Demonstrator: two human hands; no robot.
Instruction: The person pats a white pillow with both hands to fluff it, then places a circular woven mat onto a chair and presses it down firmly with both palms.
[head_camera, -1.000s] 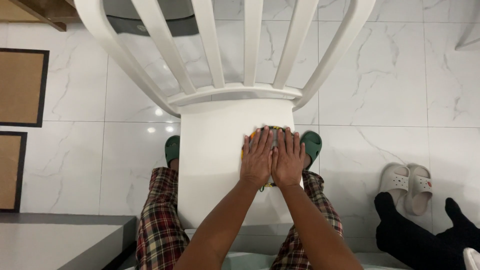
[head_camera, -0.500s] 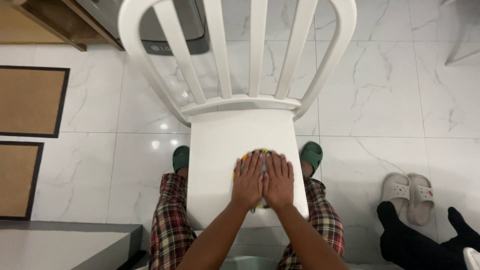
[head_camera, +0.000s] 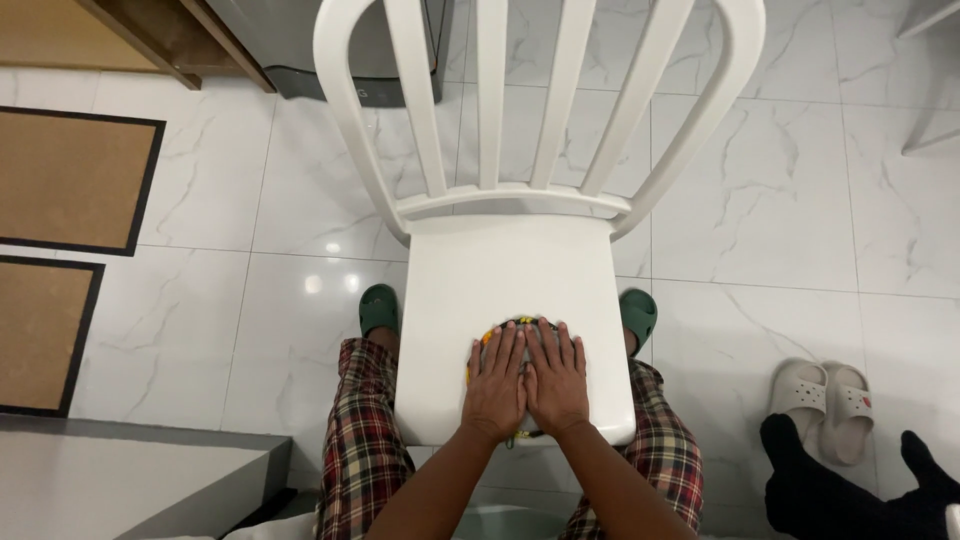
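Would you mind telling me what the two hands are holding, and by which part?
Neither grips anything: the left hand and right hand press flat, palms down, on a small yellow patterned thing on the white plastic chair's seat.

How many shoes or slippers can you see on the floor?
4. A green slipper sits left of the white chair, another green slipper right of it. Two pale slides lie together at lower right. More may be hidden beyond the frame.

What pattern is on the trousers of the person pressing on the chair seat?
A red, dark and cream plaid check on the trousers, clearest in the head view.
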